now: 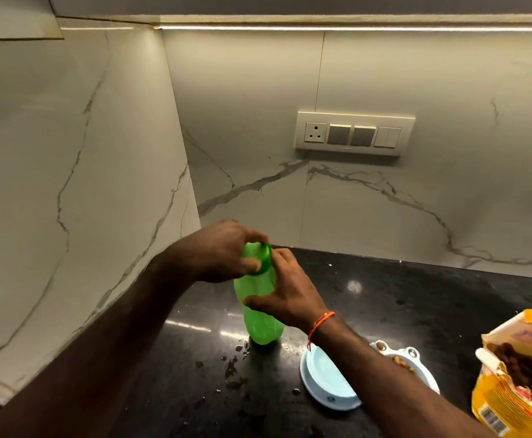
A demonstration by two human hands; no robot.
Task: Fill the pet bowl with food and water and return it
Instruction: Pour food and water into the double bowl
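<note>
The black polished counter (416, 314) carried a green plastic bottle (260, 324) standing upright near the marble corner. Spilled droplets and crumbs (233, 368) lay scattered in front of the bottle. Just right of them sat a pale blue pet bowl (324, 380), and an open yellow food bag (520, 374) stood at the right edge.

The bottle (260, 314) stands upright on the desk (416, 311), near the wall corner. Left-hand fingers (252, 263) sit on its cap (263, 259); right-hand fingers (258, 301) wrap its body just below. The pet bowl (331, 384) lies right of and nearer than the fingers (partly hidden by the right forearm). The food bag (517, 374) stands farther right.
</note>
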